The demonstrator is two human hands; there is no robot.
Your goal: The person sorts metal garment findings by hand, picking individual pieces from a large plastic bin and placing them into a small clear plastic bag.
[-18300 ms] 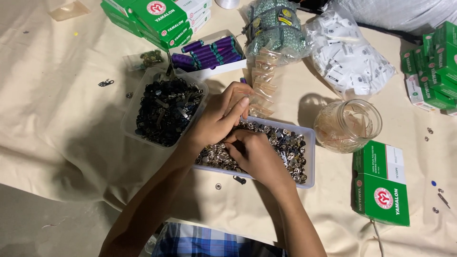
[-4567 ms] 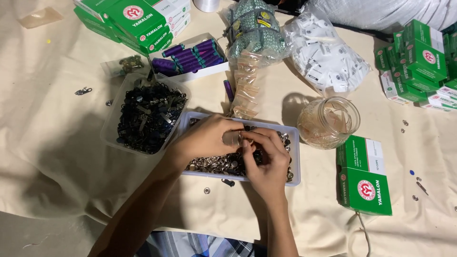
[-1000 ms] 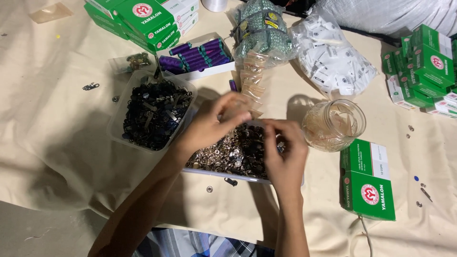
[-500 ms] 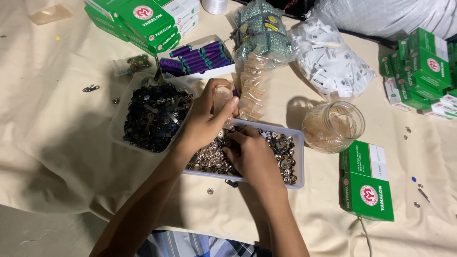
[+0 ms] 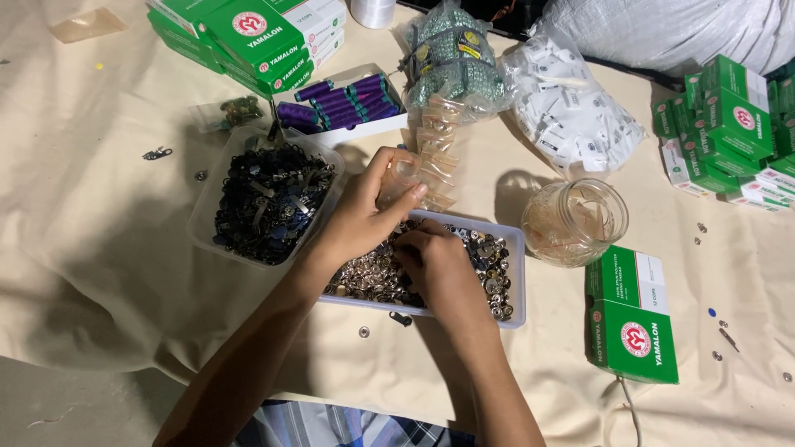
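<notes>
Two hands have shifted: my left hand [image 5: 364,211] now pinches a small clear plastic sachet [image 5: 403,175], while my right hand [image 5: 437,263] digs, fingers together, into the shallow white tray of silver snap buttons [image 5: 495,269].

Left hand [image 5: 364,211] pinches a small clear bag [image 5: 403,175] above the white tray [image 5: 515,248] of silver buttons [image 5: 368,277]. Right hand [image 5: 435,265] is down in the buttons, fingers curled. Clear tub [image 5: 207,217] of dark metal parts sits left, glass jar [image 5: 574,222] right, all on cream cloth [image 5: 91,207].
</notes>
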